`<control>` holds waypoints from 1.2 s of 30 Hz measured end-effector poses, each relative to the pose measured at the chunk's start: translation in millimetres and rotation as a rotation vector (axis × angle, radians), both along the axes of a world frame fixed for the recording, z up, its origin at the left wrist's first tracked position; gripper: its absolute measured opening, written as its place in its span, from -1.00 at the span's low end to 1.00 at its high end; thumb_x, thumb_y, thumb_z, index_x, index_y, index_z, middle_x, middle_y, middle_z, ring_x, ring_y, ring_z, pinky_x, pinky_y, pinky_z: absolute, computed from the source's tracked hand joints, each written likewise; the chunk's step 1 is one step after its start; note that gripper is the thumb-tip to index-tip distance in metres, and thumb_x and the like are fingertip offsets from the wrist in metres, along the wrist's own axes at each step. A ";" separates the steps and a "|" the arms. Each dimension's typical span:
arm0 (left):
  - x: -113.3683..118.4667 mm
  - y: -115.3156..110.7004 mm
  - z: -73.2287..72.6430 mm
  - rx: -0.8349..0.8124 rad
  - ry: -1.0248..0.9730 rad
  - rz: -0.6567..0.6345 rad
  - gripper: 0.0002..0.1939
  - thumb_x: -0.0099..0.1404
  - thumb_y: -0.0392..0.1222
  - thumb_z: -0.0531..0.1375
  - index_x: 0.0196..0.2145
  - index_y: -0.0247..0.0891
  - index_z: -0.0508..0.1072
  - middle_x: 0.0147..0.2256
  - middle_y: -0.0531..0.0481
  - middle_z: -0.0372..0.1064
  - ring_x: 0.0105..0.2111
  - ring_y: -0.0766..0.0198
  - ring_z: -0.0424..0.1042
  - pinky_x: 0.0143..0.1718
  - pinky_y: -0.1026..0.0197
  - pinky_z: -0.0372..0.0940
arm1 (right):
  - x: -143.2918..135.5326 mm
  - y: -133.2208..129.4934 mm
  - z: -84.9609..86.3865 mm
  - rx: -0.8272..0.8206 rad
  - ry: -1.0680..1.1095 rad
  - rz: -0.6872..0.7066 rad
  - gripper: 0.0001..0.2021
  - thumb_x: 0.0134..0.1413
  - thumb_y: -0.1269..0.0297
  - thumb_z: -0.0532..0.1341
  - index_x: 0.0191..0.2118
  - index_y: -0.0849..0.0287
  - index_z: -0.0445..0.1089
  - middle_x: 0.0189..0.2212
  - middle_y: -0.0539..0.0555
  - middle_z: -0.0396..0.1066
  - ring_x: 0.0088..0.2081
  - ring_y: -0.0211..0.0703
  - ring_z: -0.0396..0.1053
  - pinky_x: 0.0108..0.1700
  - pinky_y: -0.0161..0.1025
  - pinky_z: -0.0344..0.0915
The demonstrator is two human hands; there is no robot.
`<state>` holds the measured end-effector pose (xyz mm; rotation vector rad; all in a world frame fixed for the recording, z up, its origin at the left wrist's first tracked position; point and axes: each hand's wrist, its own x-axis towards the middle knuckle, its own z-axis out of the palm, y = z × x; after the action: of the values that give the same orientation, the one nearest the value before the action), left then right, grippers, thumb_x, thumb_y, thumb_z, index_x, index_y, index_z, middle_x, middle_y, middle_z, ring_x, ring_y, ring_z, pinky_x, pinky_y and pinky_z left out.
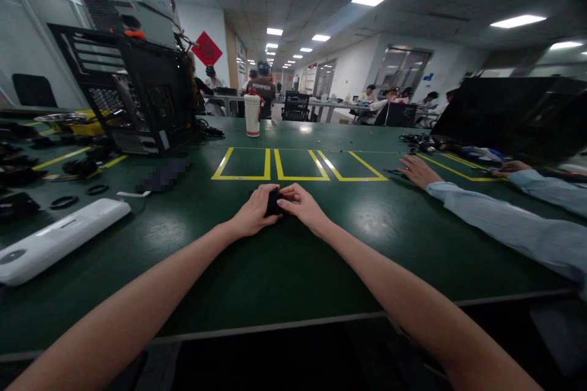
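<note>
Both my hands meet at the middle of the green table, just short of the yellow tape frames. Between them is a small black block-like object, mostly covered by my fingers, so its kind does not show. My left hand is wrapped round its left side. From the right, my right hand pinches its edge with thumb and fingers.
A black computer case and white power supply units stand at the left. Nearer lie a white elongated device and black rings. A cream bottle stands behind the tape. At right, a co-worker's sleeved arm reaches over the table.
</note>
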<state>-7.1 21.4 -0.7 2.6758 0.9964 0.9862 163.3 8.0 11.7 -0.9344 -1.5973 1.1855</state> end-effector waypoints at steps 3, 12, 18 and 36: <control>0.1 0.6 -1.0 -0.001 -0.004 -0.002 -0.37 0.08 -0.15 0.16 0.04 -0.25 -0.04 -0.04 -0.16 0.06 -0.04 0.08 0.15 -0.02 -0.03 0.13 | 1.1 0.9 0.4 -0.055 -0.026 0.000 -0.66 -0.16 0.24 0.23 -0.18 0.15 0.25 -0.26 0.06 0.29 -0.22 -0.21 0.29 -0.11 -0.10 0.22; 0.4 -0.1 -0.1 -0.001 -0.010 -0.005 -0.38 0.07 -0.16 0.16 0.04 -0.26 -0.03 -0.04 -0.17 0.06 -0.03 0.07 0.14 -0.01 -0.02 0.12 | 3.7 2.8 -4.7 0.042 -0.020 0.047 -0.70 -0.21 0.23 0.26 -0.27 0.13 0.26 -0.30 0.01 0.28 -0.21 -0.21 0.27 -0.16 -0.17 0.25; 0.6 -1.3 1.7 0.005 -0.002 -0.011 -0.38 0.08 -0.16 0.16 0.04 -0.24 -0.04 -0.04 -0.16 0.06 -0.04 0.07 0.15 -0.02 -0.03 0.13 | 1.8 6.2 -6.8 0.017 0.006 0.002 -0.69 -0.16 0.19 0.22 -0.21 0.13 0.27 -0.30 0.02 0.30 -0.23 -0.23 0.29 -0.13 -0.15 0.24; 0.8 -1.3 1.5 -0.006 -0.018 -0.010 -0.39 0.07 -0.16 0.17 0.03 -0.24 -0.01 -0.05 -0.16 0.07 -0.04 0.06 0.17 -0.02 -0.04 0.14 | 1.3 4.3 -4.7 0.042 0.002 0.013 -0.73 -0.16 0.21 0.22 -0.27 0.15 0.26 -0.33 0.01 0.30 -0.24 -0.23 0.29 -0.14 -0.15 0.25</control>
<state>-6.3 20.2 0.8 2.6590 0.9801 1.0022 164.6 12.3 7.0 -0.8972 -1.6224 1.1571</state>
